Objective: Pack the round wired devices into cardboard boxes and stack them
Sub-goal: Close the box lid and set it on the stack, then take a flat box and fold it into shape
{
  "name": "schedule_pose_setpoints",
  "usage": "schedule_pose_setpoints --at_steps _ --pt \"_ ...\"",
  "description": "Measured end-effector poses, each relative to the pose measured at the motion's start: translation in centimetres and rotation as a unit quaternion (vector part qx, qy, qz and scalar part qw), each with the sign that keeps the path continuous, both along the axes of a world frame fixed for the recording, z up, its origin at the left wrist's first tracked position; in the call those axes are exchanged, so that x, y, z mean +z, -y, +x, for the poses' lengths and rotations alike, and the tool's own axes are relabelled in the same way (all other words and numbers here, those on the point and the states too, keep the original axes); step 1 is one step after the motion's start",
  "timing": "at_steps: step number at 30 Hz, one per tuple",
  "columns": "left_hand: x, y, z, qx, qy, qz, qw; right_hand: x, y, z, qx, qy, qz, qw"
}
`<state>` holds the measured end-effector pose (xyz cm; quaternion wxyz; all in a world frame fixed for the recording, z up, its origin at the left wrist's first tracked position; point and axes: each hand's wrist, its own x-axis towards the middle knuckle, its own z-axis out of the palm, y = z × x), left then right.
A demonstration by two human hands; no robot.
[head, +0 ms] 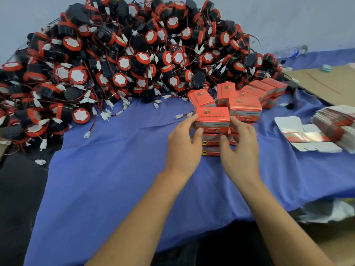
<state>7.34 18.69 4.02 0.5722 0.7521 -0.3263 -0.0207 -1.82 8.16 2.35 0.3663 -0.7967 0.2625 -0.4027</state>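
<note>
A heap of round wired devices point(123, 60) fills the blue cloth point(119, 179) from nine to twelve o'clock. At centre, the left hand point(183, 148) reaches forward, fingers curled on the left end of the top box point(212, 117). The right hand point(240, 148) mirrors it, thumb on the front, clamping the box atop a stack point(211, 144). More red boxes point(257, 93) lie at one o'clock; flat blanks point(307, 135) at three.

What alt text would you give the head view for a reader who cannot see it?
Both hands, left hand and right hand, hold a red box atop a short stack of boxes on a blue cloth. Behind lies a large heap of round wired devices; flat unfolded cartons lie right.
</note>
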Motion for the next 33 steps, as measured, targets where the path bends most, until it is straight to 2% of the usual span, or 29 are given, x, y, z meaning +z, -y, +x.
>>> schedule_pose_setpoints --at_steps 2,5,7,8,10,12,15,17,21,25,29,33 --pt "-0.1 0.0 -0.8 0.017 0.029 -0.001 0.999 -0.4 0.1 -0.3 0.002 -0.009 0.017 1.000" --pt "0.1 0.5 -3.5 0.087 0.166 -0.087 0.978 -0.6 0.2 -1.5 -0.012 0.019 0.030 0.999" --pt "-0.4 2.3 -6.6 0.009 0.216 -0.138 0.967 -0.7 1.3 -2.8 -0.046 0.065 0.081 0.994" --pt "-0.7 3.6 -8.0 -0.043 0.200 -0.140 0.969 -0.7 2.2 -3.4 -0.062 0.087 0.127 0.986" --pt "-1.3 6.7 -10.2 -0.103 0.113 -0.119 0.981 -1.0 4.5 -5.0 -0.098 0.072 0.162 0.979" --pt "-2.0 10.1 -11.4 -0.122 0.004 -0.064 0.991 -1.8 7.4 -6.8 -0.148 -0.020 0.111 0.983" --pt "-3.2 15.1 -11.6 -0.154 -0.111 0.027 0.981 -3.2 11.7 -8.7 -0.221 -0.169 0.029 0.960" --pt "-3.8 17.8 -11.4 -0.175 -0.140 0.081 0.971 -3.8 13.9 -9.3 -0.241 -0.235 0.000 0.942" --pt "-4.8 21.9 -11.0 -0.204 -0.139 0.163 0.955 -4.5 16.9 -9.7 -0.237 -0.320 -0.028 0.917" --pt "-5.0 24.4 -10.6 -0.160 -0.190 0.154 0.956 -5.0 18.1 -9.5 -0.245 -0.323 -0.035 0.913" --pt "-4.8 25.3 -10.3 -0.099 -0.240 0.099 0.961 -4.9 17.1 -9.7 -0.255 -0.258 -0.065 0.930" --pt "-4.3 24.6 -10.0 -0.069 -0.364 0.004 0.929 -4.1 15.0 -10.6 -0.245 -0.176 -0.105 0.947"
